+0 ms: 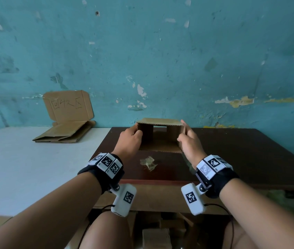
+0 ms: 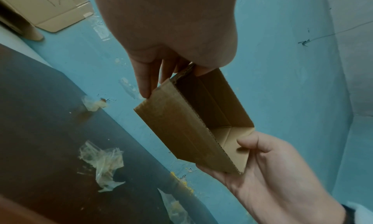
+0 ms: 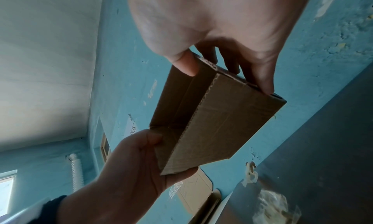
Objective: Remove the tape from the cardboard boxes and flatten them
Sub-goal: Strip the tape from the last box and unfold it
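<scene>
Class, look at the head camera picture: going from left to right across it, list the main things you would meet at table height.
Stack of flattened brown cardboard on the white table → left hand → open brown cardboard box → right hand → bare dark brown tabletop.

One open cardboard box [image 1: 160, 135] was present, gripped at its two ends by two hands: one left hand [image 1: 130, 139] and one right hand [image 1: 190, 142]. One crumpled wad of clear tape [image 1: 148, 163] lay on the dark desk [image 1: 232, 155]. One stack of flattened cardboard [image 1: 65, 132] sat on one white desk [image 1: 26, 168].
</scene>
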Demonstrator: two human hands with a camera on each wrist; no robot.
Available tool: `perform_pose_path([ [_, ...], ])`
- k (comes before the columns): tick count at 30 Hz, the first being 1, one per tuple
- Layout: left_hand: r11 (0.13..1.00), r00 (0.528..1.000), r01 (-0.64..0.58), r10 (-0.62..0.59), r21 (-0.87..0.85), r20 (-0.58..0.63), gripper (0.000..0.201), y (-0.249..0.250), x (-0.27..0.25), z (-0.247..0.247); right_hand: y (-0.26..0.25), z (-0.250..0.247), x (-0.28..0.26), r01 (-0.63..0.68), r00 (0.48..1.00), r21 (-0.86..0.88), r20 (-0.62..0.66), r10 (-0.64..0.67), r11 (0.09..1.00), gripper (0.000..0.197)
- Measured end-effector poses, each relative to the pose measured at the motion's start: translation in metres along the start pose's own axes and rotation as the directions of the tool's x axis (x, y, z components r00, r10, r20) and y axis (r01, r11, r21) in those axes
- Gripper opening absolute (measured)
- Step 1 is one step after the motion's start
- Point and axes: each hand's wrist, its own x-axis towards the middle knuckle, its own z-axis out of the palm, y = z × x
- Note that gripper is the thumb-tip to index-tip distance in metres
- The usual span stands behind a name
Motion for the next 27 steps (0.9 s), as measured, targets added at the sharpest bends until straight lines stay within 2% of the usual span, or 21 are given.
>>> perform_pose_path([
  [2, 0.992, 0.998, 0.026, -0.019, -0.123, 0.057, 0.015, -0.001, 0.002, 0.000, 0.000, -0.002, -0.001, -0.003, 1.000, 0.001, 0.021, 0.003, 1.000, 0.086],
  [3, 0.973, 0.994, 0.053, -0.029, -0.226, 0.105, 0.019, -0.002, 0.002, 0.000, -0.001, -0.003, -0.002, -0.001, 1.000, 0.004, 0.025, 0.001, 1.000, 0.089],
  [5, 0.893, 0.978, 0.151, -0.072, -0.424, 0.196, 0.043, -0.006, 0.003, -0.001, -0.002, -0.006, -0.004, 0.009, 1.000, 0.032, 0.023, -0.009, 0.999, 0.088],
  [7, 0.813, 0.968, 0.225, -0.122, -0.536, 0.221, 0.049, -0.009, 0.005, -0.004, -0.001, -0.010, -0.002, -0.008, 1.000, 0.082, 0.010, 0.008, 0.997, 0.081],
  [10, 0.810, 0.973, 0.231, -0.176, -0.539, 0.152, 0.041, -0.010, 0.009, -0.007, -0.001, -0.015, -0.001, -0.044, 0.999, 0.119, -0.019, 0.047, 0.992, 0.055],
  [13, 0.915, 0.987, 0.128, -0.157, -0.382, -0.045, 0.020, -0.015, 0.015, -0.002, 0.002, -0.016, 0.001, -0.036, 0.997, 0.138, -0.060, 0.045, 0.990, 0.054],
  [15, 0.952, 0.990, 0.080, -0.111, -0.294, -0.090, 0.004, -0.020, 0.014, 0.000, 0.004, -0.016, 0.003, -0.041, 0.995, 0.143, -0.082, 0.053, 0.989, 0.059],
  [19, 0.982, 0.999, -0.001, -0.010, -0.188, -0.053, 0.055, -0.025, 0.013, 0.003, 0.003, -0.014, 0.001, -0.084, 0.991, 0.201, -0.083, 0.103, 0.976, 0.063],
  [22, 0.992, 0.999, -0.048, 0.046, -0.121, -0.017, 0.076, -0.024, 0.015, 0.003, -0.002, -0.013, 0.001, -0.089, 0.992, 0.236, -0.063, 0.107, 0.968, 0.043],
  [24, 0.981, 1.000, -0.001, -0.001, -0.193, -0.011, 0.079, -0.022, 0.016, 0.002, -0.006, -0.012, 0.001, -0.098, 0.991, 0.235, -0.064, 0.116, 0.967, 0.031],
  [25, 0.970, 0.999, 0.034, -0.038, -0.242, -0.012, 0.075, -0.024, 0.018, 0.002, -0.007, -0.012, 0.001, -0.109, 0.989, 0.239, -0.074, 0.130, 0.965, 0.033],
  [27, 0.950, 0.995, 0.085, -0.097, -0.301, -0.025, 0.046, -0.020, 0.019, 0.002, -0.007, -0.013, 0.000, -0.118, 0.984, 0.262, -0.102, 0.149, 0.958, 0.039],
])
